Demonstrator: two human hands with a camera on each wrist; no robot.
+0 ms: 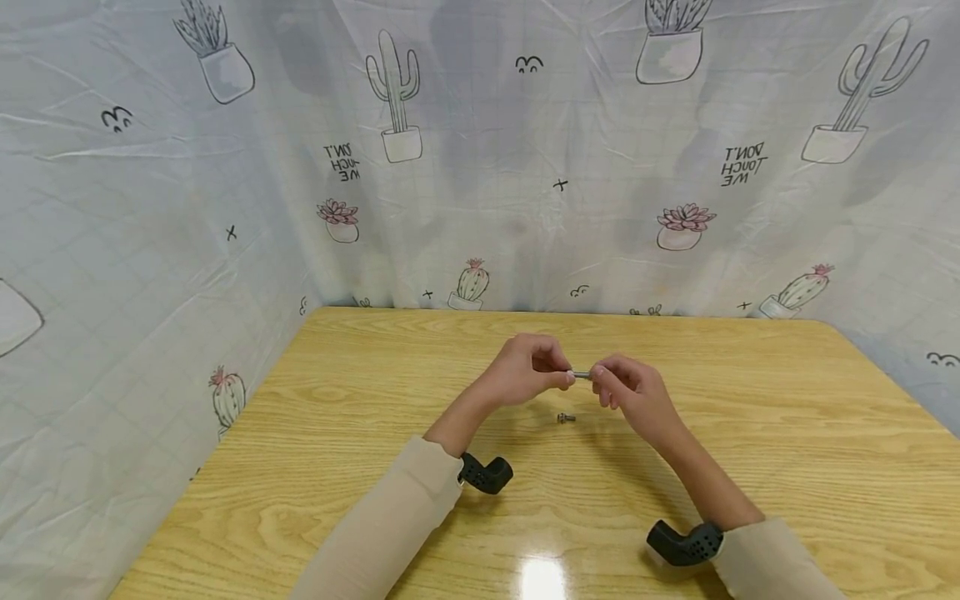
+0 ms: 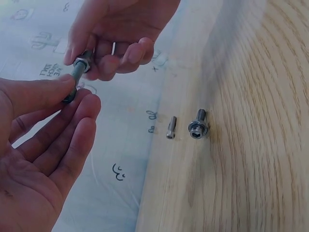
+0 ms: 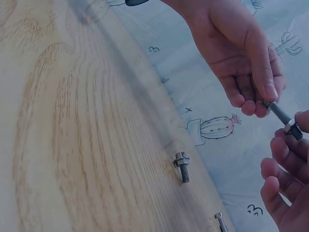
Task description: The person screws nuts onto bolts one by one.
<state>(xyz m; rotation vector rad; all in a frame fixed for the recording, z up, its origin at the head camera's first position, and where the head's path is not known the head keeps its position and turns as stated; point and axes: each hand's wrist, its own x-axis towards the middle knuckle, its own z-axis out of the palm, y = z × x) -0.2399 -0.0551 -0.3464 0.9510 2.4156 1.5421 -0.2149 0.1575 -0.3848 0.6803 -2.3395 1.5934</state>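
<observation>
My left hand [image 1: 531,371] pinches the head end of a steel bolt [image 3: 281,114] between thumb and fingers, well above the table. From the other side, my right hand [image 1: 636,393] grips a hex nut [image 3: 292,126] near the bolt's threaded tip. In the left wrist view the nut [image 2: 84,62] sits round the shank, at the right fingertips. Below the hands, a socket-head bolt with a washer and nut [image 2: 197,128] lies on the wood. Beside it in that view is a thinner socket-head screw [image 2: 171,128].
The wooden table [image 1: 337,400] reaches back to a hanging white cloth [image 1: 480,183] printed with cacti. Cloth also hangs along both sides. A black curved wrist mount [image 1: 487,475] sticks out at the left cuff, another mount [image 1: 686,543] at the right.
</observation>
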